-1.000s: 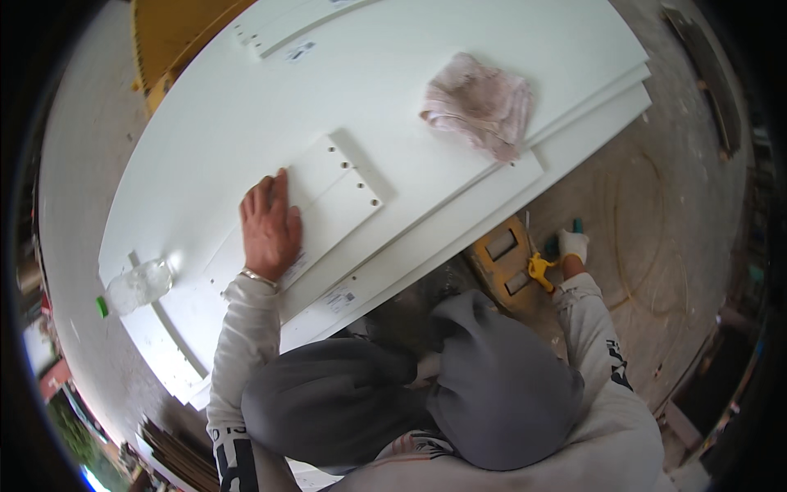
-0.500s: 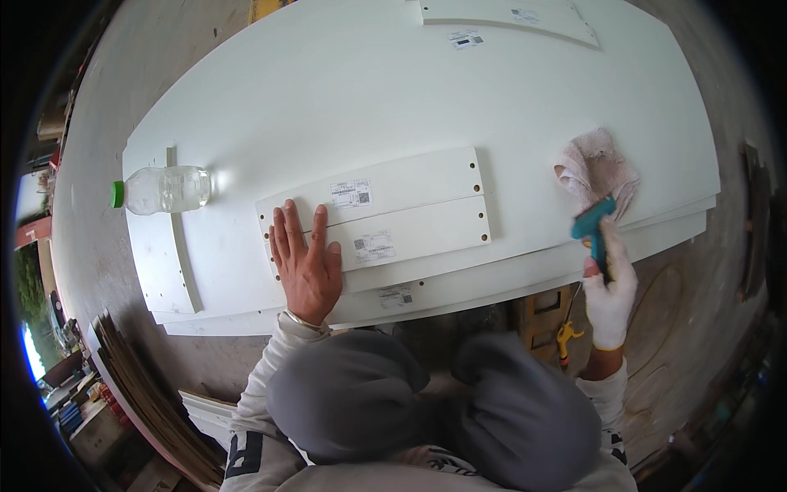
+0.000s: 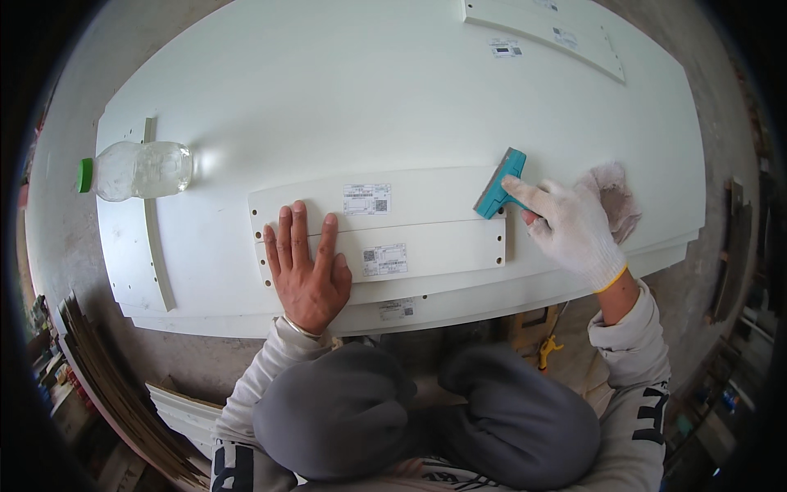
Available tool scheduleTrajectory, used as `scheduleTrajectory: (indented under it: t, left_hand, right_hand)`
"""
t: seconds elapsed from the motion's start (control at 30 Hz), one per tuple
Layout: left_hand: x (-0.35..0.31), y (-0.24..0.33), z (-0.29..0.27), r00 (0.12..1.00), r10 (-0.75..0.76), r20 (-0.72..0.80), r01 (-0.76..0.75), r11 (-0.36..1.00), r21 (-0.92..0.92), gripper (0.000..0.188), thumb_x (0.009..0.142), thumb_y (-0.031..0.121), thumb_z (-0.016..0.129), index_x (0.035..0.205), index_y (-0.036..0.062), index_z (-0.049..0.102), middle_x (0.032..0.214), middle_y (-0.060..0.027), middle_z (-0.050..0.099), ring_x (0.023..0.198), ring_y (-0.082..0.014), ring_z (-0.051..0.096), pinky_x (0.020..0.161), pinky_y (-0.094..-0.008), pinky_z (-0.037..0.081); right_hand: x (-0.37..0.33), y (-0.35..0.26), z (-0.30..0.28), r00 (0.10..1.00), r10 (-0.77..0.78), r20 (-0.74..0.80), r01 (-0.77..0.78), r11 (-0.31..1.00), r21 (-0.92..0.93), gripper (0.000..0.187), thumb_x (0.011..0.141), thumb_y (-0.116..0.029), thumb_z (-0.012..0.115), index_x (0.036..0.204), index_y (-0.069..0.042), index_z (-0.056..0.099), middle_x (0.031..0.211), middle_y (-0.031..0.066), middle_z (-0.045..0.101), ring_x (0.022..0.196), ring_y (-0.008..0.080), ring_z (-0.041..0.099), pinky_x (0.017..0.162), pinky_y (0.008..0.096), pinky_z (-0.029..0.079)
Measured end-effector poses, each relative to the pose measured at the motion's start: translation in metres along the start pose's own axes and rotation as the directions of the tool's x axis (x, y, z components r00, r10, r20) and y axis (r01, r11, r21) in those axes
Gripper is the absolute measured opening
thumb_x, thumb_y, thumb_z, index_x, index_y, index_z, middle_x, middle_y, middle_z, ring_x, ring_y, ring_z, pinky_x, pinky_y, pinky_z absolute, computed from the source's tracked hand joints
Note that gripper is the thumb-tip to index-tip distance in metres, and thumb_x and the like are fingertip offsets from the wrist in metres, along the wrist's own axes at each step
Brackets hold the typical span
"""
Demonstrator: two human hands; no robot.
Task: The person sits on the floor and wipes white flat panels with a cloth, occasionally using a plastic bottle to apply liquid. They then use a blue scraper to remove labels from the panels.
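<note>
Two narrow white boards lie side by side, the far board [image 3: 434, 195] and the near board [image 3: 455, 246], each with a printed label and dark holes at the ends. My bare left hand [image 3: 310, 275] rests flat across both near their left ends, fingers spread. In a white knit glove, my right hand [image 3: 566, 217] grips a teal scraper [image 3: 502, 182], its wide head over the right end of the far board. Whether the blade touches the board cannot be made out. A crumpled pinkish cloth [image 3: 616, 201] lies just right of the glove.
Large stacked white panels [image 3: 344, 90] lie under everything. At left, a clear bottle with a green cap [image 3: 143, 170] rests on its side across a narrow board [image 3: 131, 254]. Another labelled board [image 3: 557, 37] lies at the far right. A yellow tool [image 3: 549, 351] is below the near edge.
My right hand has carried the scraper leftward from beside the cloth to the boards' right end. My left hand stays on the boards, while the whole view has shifted slightly.
</note>
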State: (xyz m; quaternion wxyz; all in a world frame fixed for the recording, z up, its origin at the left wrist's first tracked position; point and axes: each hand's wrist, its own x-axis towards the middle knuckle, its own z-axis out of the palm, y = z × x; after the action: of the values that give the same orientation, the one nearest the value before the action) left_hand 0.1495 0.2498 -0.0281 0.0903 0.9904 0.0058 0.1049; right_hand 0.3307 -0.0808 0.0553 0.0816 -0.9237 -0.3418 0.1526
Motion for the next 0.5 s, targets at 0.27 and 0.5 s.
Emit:
scheduleTrajectory:
  t: [0.27, 0.5]
  left_hand:
    - [-0.001, -0.002, 0.001, 1.0, 0.027, -0.001, -0.027, 0.999, -0.022, 0.054, 0.097, 0.017, 0.052, 0.15, 0.0093, 0.056, 0.159, -0.029, 0.043, 0.15, -0.0493, 0.037, 0.123, -0.065, 0.023]
    - [-0.002, -0.002, -0.001, 0.999, 0.032, -0.006, -0.032, 0.999, -0.012, 0.054, 0.098, 0.016, 0.051, 0.151, 0.0089, 0.055, 0.159, -0.0295, 0.042, 0.151, -0.0492, 0.036, 0.123, -0.0654, 0.023]
  right_hand:
    - [0.029, -0.009, -0.009, 0.996, -0.021, 0.085, 0.014, 0.997, 0.079, 0.057, 0.085, -0.005, 0.07, 0.14, -0.021, 0.067, 0.087, 0.0073, 0.064, 0.072, 0.025, 0.066, 0.066, 0.0383, 0.053]
    - [0.037, -0.01, -0.014, 0.984, -0.052, 0.171, 0.064, 0.996, -0.061, 0.055, 0.088, -0.006, 0.068, 0.14, -0.023, 0.067, 0.086, 0.0042, 0.063, 0.073, 0.0229, 0.067, 0.067, 0.0377, 0.056]
